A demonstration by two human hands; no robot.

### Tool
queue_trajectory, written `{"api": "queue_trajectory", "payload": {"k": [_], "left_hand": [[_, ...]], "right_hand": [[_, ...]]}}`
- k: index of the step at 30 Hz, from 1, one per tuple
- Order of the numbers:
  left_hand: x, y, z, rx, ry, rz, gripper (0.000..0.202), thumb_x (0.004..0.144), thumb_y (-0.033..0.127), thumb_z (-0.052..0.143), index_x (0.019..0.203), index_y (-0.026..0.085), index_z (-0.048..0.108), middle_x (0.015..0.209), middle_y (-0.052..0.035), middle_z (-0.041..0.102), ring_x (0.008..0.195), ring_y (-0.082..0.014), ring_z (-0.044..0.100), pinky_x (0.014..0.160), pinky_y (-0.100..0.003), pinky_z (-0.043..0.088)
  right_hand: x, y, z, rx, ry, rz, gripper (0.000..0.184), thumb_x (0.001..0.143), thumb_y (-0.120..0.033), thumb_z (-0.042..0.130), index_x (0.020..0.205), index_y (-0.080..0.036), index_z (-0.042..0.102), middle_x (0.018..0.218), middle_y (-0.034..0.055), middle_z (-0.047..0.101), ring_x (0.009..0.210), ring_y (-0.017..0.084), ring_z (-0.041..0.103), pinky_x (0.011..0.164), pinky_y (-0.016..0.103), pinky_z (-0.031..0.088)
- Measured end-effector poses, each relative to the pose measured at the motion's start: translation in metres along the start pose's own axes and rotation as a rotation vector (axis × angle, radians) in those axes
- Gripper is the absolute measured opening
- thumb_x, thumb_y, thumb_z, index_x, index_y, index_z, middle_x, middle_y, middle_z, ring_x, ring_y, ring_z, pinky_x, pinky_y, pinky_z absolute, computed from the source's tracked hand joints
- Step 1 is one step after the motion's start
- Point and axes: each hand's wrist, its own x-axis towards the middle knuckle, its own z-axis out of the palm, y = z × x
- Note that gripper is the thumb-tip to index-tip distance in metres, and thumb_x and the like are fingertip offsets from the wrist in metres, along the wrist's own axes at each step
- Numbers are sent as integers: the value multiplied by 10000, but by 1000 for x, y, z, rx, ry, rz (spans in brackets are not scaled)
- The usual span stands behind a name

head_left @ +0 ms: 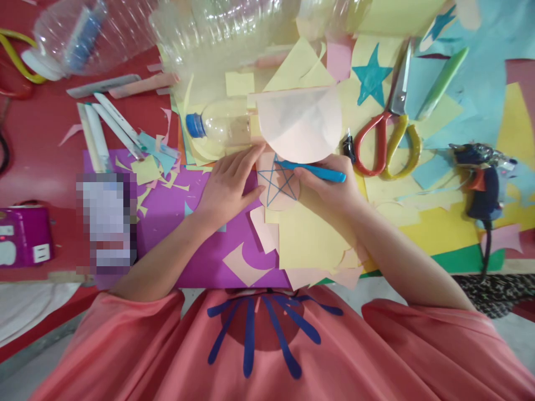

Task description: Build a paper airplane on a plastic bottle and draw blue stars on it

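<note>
My right hand [336, 186] is closed around a blue marker [324, 171], its tip near the top of a star outline. The five-pointed outline, drawn in blue lines, is on a small pale pink piece of paper [278, 192]. My left hand [229, 186] lies flat on the purple sheet [188, 245], fingers stretched out, thumb at the pink paper's left edge. Just beyond both hands, a white and pale pink rounded paper [301, 125] partly covers the top of the drawing. A yellow paper square [315, 239] lies nearer my body.
Right of my hand lie red-and-yellow-handled scissors [390, 120], a teal paper star [371, 75] and a glue gun [482, 184]. Several markers [115, 122] and paper scraps are to the left. Plastic bottles [221, 122] lie beyond. A blurred-out object [106, 223] sits near my left forearm.
</note>
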Motion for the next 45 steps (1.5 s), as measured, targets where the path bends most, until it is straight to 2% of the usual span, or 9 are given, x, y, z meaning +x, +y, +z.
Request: {"api": "queue_trajectory", "payload": {"k": [13, 18, 25, 33, 38, 45], "left_hand": [[1, 1, -1, -10, -28, -22, 595, 998, 485, 445, 1492, 201, 275, 1452, -151, 511, 1314, -293, 522, 1076, -425, 437], [1, 1, -1, 1, -33, -19, 605, 988, 444, 482, 1497, 205, 258, 1448, -151, 517, 1304, -294, 530, 1069, -431, 443], [2, 2, 1, -2, -11, -13, 578, 997, 451, 465, 1486, 212, 272, 1457, -140, 513, 1330, -290, 515, 1084, -430, 443], [0, -1, 2, -20, 3, -16, 598, 990, 492, 460, 1488, 211, 282, 1439, -142, 526, 1297, -298, 534, 1059, -438, 451], [0, -1, 1, -12, -8, -4, 599, 990, 477, 461, 1491, 208, 272, 1444, -145, 520, 1292, -293, 537, 1058, -436, 455], [1, 1, 0, 7, -20, -27, 581, 992, 461, 456, 1486, 214, 276, 1458, -141, 514, 1306, -295, 530, 1063, -435, 455]], "right_hand": [[-2, 2, 1, 45, -11, -5, 162, 811, -317, 687, 884, -194, 762, 857, 17, 781, 760, 166, 731, 678, 283, 598], [-1, 2, 1, 57, 67, -35, 129, 835, -290, 673, 917, -207, 729, 893, 10, 772, 828, 165, 731, 741, 296, 609], [-1, 2, 4, 57, 43, 0, 66, 844, -269, 653, 861, -217, 690, 858, -1, 757, 794, 161, 717, 717, 301, 605], [-1, -3, 0, 21, -8, 57, 152, 820, -284, 660, 893, -182, 746, 857, 29, 776, 773, 181, 723, 695, 308, 592], [-3, -5, -1, 9, -44, 78, 172, 821, -288, 658, 911, -185, 762, 902, 32, 781, 807, 189, 731, 737, 318, 599], [-2, -1, 0, 32, 3, 11, 199, 828, -369, 663, 888, -203, 754, 808, 18, 768, 732, 169, 719, 672, 295, 591]]}}
